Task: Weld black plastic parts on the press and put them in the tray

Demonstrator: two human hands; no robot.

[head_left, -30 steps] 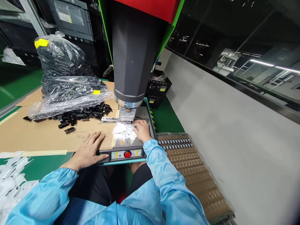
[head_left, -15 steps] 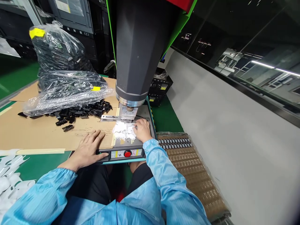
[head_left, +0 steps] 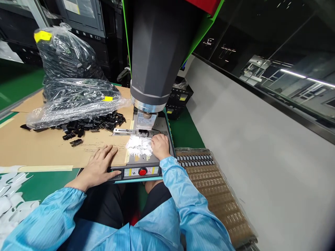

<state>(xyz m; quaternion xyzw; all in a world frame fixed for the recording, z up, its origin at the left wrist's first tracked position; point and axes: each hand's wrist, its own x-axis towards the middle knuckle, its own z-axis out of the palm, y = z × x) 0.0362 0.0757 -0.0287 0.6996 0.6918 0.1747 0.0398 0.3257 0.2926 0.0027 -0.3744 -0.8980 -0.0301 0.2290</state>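
My left hand (head_left: 99, 165) lies flat with its fingers spread on the cardboard, and its thumb rests on the machine's front panel beside the red button (head_left: 142, 172). My right hand (head_left: 160, 146) is at the right edge of a pile of small white pieces (head_left: 139, 145), its fingers curled together; whatever they hold is hidden. Just beyond the pile sits a metal fixture (head_left: 125, 131) with a small dark part (head_left: 142, 132) in it. Over this hangs the press head (head_left: 146, 120), below a thick dark machine column (head_left: 154, 59), with a gap between.
Loose black clips (head_left: 91, 125) lie on the cardboard (head_left: 47, 150) at the left, before a plastic bag of black parts (head_left: 70, 59). White sheet pieces (head_left: 13, 202) lie lower left. At the right, a tray (head_left: 209, 188) holds rows of grey parts by the wall.
The press head has risen, uncovering the dark part in the fixture. My right hand's fingers have drawn in a little from the white pile. My left hand stays in place.
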